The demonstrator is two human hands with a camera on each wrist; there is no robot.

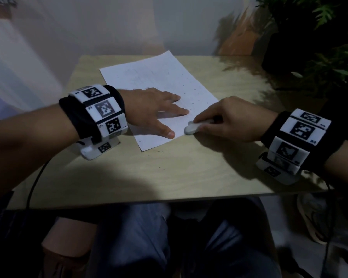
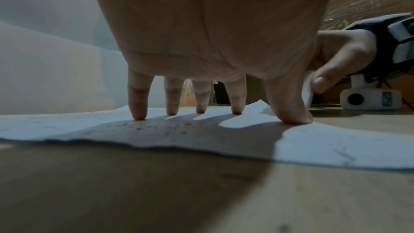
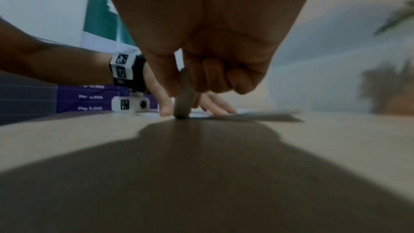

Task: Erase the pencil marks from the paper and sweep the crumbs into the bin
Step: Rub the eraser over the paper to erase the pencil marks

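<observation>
A white sheet of paper lies slanted on the wooden table, with faint pencil marks and dark eraser crumbs scattered over it. My left hand presses flat on the paper's near part, fingers straight and spread; the fingertips touch the sheet. My right hand pinches a white eraser whose tip meets the paper's right edge. In the right wrist view the eraser stands on end under curled fingers. No bin is visible.
Potted plants stand at the table's far right corner. A few crumbs lie on the bare wood near the paper's front corner. My knees sit below the table's near edge. A cable hangs off the left wrist.
</observation>
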